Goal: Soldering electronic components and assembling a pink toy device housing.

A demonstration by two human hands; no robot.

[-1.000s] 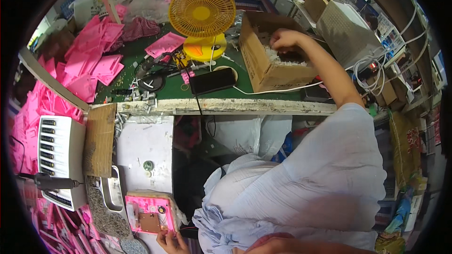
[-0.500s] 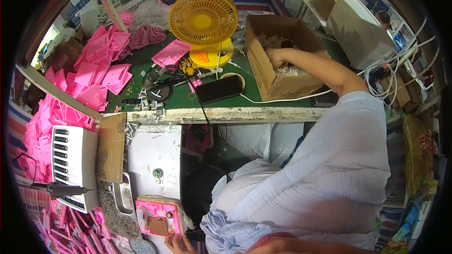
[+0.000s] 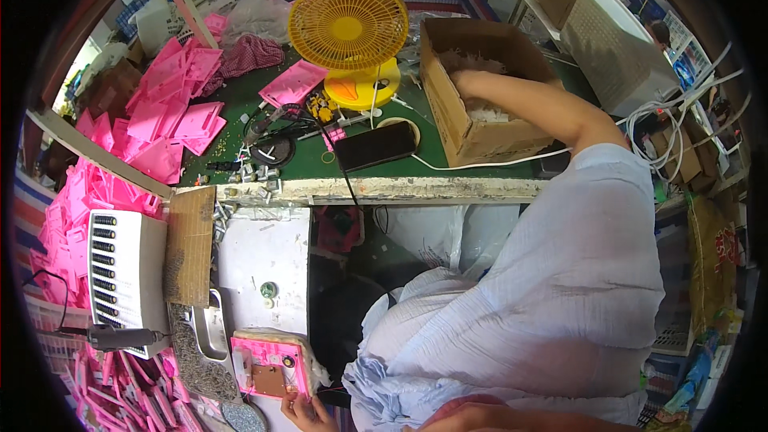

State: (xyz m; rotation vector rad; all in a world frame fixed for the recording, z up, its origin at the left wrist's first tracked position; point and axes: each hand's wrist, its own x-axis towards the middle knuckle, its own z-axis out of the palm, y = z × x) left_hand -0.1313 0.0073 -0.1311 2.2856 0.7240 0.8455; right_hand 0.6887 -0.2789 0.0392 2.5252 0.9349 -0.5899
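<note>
My right arm reaches into a brown cardboard box (image 3: 480,142) on the green bench. My right hand (image 3: 474,85) is down among whitish small parts (image 3: 490,112) there, and its fingers are hidden. At the lower edge, my left hand (image 3: 304,414) rests at the near edge of a pink plastic panel (image 3: 298,364). Its fingers are loosely curled and apart, with nothing visible between them. The panel carries a brown board (image 3: 268,381) and a small round dark part (image 3: 288,361), and lies on a padded block (image 3: 318,370).
A yellow fan (image 3: 348,24) and a black phone (image 3: 376,146) stand before the box. Pink panels (image 3: 160,116) pile up at left. A screwdriver-like tool (image 3: 120,338) hangs by a white rack (image 3: 144,272). A green-and-white spool (image 3: 268,290) sits on the white board.
My right hand has sunk a little deeper into the box, its fingers now less visible. The left hand has shifted slightly at the panel's edge. The view has moved a little.
</note>
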